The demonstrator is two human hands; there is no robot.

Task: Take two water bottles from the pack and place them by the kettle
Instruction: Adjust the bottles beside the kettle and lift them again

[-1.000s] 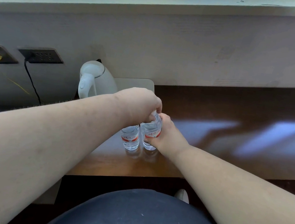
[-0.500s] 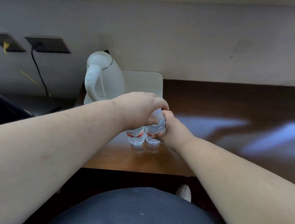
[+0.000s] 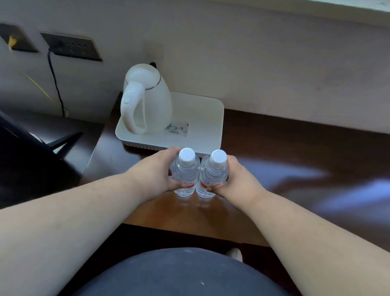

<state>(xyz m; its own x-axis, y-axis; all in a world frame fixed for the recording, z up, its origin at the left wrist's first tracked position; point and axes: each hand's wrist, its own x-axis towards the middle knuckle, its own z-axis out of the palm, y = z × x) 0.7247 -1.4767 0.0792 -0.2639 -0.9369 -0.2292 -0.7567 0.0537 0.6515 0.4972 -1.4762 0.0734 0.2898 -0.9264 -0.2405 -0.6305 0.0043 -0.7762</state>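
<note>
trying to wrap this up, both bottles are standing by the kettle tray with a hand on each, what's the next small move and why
Probably just let go: open the left hand and right hand and draw them back. Both bottles, left bottle and right bottle, stand upright side by side on the desk, right in front of the tray holding the kettle.

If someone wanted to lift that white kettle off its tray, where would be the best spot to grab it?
Probably by the looped handle of the kettle. It faces the person, on the kettle's left, so a hand coming from the front-left could wrap through the loop. The body is smooth, wide and tapering, which would be harder to hold. The tray is bare on its right side.
</note>
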